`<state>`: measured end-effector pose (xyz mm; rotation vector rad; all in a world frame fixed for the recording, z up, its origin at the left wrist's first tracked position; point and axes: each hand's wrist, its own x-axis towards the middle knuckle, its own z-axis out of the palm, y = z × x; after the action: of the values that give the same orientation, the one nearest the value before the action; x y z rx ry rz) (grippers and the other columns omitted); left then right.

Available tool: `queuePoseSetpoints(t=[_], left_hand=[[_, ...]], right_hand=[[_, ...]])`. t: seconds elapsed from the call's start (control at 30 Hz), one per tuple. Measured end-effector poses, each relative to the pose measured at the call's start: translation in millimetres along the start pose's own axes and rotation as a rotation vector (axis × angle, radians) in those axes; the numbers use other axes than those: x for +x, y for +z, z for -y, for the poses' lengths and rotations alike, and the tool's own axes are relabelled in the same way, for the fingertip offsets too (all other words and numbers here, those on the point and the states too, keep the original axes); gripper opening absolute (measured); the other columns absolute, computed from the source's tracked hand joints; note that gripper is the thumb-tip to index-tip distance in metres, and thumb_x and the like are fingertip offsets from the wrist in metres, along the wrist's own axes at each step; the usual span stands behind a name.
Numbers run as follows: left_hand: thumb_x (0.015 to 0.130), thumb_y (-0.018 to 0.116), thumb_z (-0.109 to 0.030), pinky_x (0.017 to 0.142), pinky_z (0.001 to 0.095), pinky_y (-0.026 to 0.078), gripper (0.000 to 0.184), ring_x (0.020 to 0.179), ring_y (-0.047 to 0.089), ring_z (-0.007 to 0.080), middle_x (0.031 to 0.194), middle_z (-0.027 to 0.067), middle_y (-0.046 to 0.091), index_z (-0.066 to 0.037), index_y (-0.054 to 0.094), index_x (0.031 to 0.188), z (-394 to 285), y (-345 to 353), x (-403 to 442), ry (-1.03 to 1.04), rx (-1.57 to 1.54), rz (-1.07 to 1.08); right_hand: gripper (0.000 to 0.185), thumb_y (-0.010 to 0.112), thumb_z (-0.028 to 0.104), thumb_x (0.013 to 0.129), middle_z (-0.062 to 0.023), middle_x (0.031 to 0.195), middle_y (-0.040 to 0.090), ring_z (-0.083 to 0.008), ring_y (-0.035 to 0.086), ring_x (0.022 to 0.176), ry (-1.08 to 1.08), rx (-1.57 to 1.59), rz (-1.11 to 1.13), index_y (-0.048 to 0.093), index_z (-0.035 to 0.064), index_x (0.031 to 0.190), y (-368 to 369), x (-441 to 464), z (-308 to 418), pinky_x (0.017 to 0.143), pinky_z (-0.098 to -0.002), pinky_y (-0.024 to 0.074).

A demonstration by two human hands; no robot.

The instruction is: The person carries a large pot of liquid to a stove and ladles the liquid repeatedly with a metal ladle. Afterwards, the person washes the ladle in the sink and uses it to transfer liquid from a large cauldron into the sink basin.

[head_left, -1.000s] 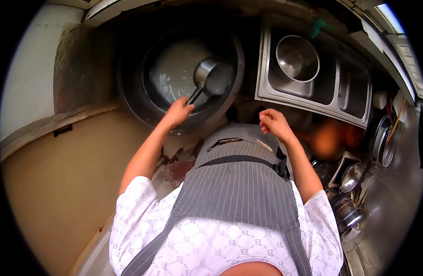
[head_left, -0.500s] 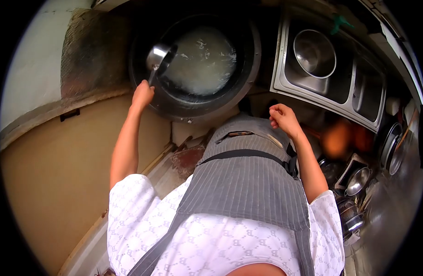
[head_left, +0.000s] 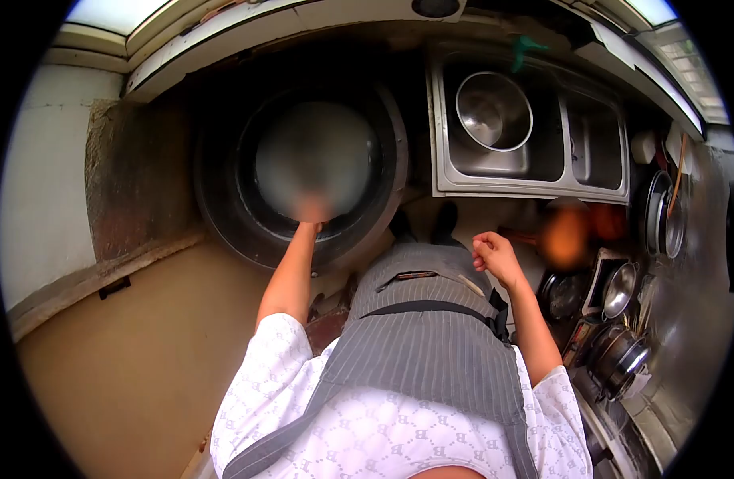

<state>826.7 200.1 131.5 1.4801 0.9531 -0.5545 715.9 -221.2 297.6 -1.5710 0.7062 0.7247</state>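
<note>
My left hand (head_left: 313,211) reaches over the near rim of a large black wok (head_left: 387,191) that holds cloudy, whitish liquid (head_left: 275,164). A blur covers the hand and the middle of the wok. Half a second ago this hand gripped the handle of a metal ladle; the ladle itself is lost in the blur now, though the fist still appears closed. In front of the apron (head_left: 431,351), my right hand (head_left: 495,257) hangs in the air with its fingers curled in, nothing visible in it.
A steel double sink (head_left: 535,190) stands to the wok's right, with a round metal pot (head_left: 495,148) in its left basin. Several pans and bowls (head_left: 620,291) sit at the right, near a blurred orange shape (head_left: 565,239). A low tan wall (head_left: 127,367) runs along the left.
My left hand has moved right and further over the wok from its left side. The view has shifted, showing more of the window ledge. My right hand stays curled by the apron.
</note>
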Motion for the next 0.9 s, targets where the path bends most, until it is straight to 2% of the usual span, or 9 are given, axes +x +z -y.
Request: queuePoseSetpoints(t=[0.03, 0.1, 0.13, 0.2, 0.33, 0.47, 0.57, 0.67, 0.9], left_hand=[[0.094, 0.052, -0.023, 0.037, 0.0290, 0.030, 0.020, 0.045, 0.036, 0.0106, 0.063, 0.0015, 0.041, -0.006, 0.045, 0.087, 5.3, -2.2, 1.5, 0.006, 0.006, 0.008], [0.095, 0.051, -0.022, 0.038, 0.0234, 0.027, 0.018, 0.046, 0.033, 0.0083, 0.065, 0.0007, 0.043, -0.005, 0.046, 0.093, 10.4, -12.1, 8.1, -0.142, -0.396, 0.206], [0.095, 0.051, -0.022, 0.038, 0.0234, 0.027, 0.018, 0.046, 0.033, 0.0083, 0.065, 0.0007, 0.043, -0.005, 0.046, 0.093, 9.0, -17.1, 2.9, -0.131, -0.391, 0.212], [0.097, 0.048, -0.021, 0.038, 0.0211, 0.025, 0.016, 0.048, 0.032, 0.0070, 0.068, -0.0002, 0.044, -0.005, 0.050, 0.093, 9.9, -27.2, -14.3, -0.324, -0.762, 0.379], [0.098, 0.046, -0.020, 0.037, 0.0182, 0.023, 0.019, 0.049, 0.032, 0.0059, 0.071, -0.0005, 0.042, -0.001, 0.050, 0.102, -5.3, -21.3, -80.1, -0.245, -0.767, 0.432], [0.098, 0.044, -0.017, 0.036, 0.0183, 0.024, 0.023, 0.048, 0.032, 0.0056, 0.071, -0.0004, 0.040, 0.001, 0.049, 0.112, -41.1, 0.6, -155.4, -0.032, -0.688, 0.525], [0.099, 0.042, -0.017, 0.035, 0.0183, 0.024, 0.027, 0.047, 0.031, 0.0053, 0.070, 0.0002, 0.039, 0.002, 0.048, 0.118, -72.2, 24.0, -197.4, 0.090, -0.622, 0.557], [0.097, 0.044, -0.015, 0.036, 0.0188, 0.024, 0.024, 0.047, 0.033, 0.0054, 0.071, 0.0013, 0.042, 0.001, 0.049, 0.114, -105.7, 64.3, -234.3, 0.151, -0.518, 0.553], [0.095, 0.049, -0.014, 0.036, 0.0185, 0.023, 0.020, 0.046, 0.030, 0.0051, 0.068, 0.0001, 0.041, 0.001, 0.049, 0.109, -131.7, 177.4, -255.4, 0.154, -0.339, 0.555]], right_hand=[[0.022, 0.056, 0.017, 0.090, -0.0054, 0.076, 0.058, -0.0105, 0.056, 0.059, -0.004, 0.007, -0.008, 0.057, -0.0012, 0.103, 1.2, 0.2, -0.7, 0.051, -0.0245, 0.0484], [0.022, 0.056, 0.017, 0.090, -0.0055, 0.076, 0.058, -0.0106, 0.056, 0.059, -0.008, 0.006, 0.028, 0.057, -0.0006, 0.103, 3.5, 3.3, -0.7, 0.051, -0.0247, 0.0492], [0.022, 0.057, 0.017, 0.090, -0.0056, 0.076, 0.059, -0.0108, 0.057, 0.060, -0.009, -0.001, 0.036, 0.057, -0.0002, 0.103, 4.2, 5.1, 1.0, 0.052, -0.0251, 0.0498], [0.021, 0.057, 0.018, 0.090, -0.0056, 0.076, 0.059, -0.0110, 0.057, 0.060, -0.027, -0.006, 0.050, 0.057, -0.0001, 0.102, 3.7, 8.4, 6.6, 0.052, -0.0253, 0.0500], [0.021, 0.056, 0.019, 0.091, -0.0060, 0.076, 0.059, -0.0118, 0.057, 0.059, -0.077, -0.035, 0.084, 0.058, -0.0002, 0.101, -5.4, 16.7, 13.4, 0.051, -0.0259, 0.0503], [0.022, 0.056, 0.020, 0.091, -0.0064, 0.076, 0.059, -0.0125, 0.057, 0.059, -0.093, -0.048, 0.074, 0.058, -0.0002, 0.100, -24.0, 23.3, 19.3, 0.051, -0.0262, 0.0504], [0.029, 0.055, 0.028, 0.092, -0.0067, 0.075, 0.059, -0.0129, 0.057, 0.058, -0.120, -0.011, 0.066, 0.058, 0.0003, 0.100, -44.1, 24.3, 18.8, 0.050, -0.0268, 0.0503], [0.047, 0.046, 0.045, 0.095, -0.0061, 0.072, 0.058, -0.0130, 0.056, 0.055, -0.132, 0.035, 0.066, 0.060, -0.0002, 0.094, -70.0, 25.3, 13.0, 0.049, -0.0274, 0.0495], [0.043, 0.044, 0.039, 0.097, -0.0036, 0.060, 0.053, -0.0113, 0.051, 0.045, -0.137, 0.082, -0.041, 0.060, 0.0002, 0.088, -160.4, -0.4, -9.8, 0.041, -0.0265, 0.0450]])
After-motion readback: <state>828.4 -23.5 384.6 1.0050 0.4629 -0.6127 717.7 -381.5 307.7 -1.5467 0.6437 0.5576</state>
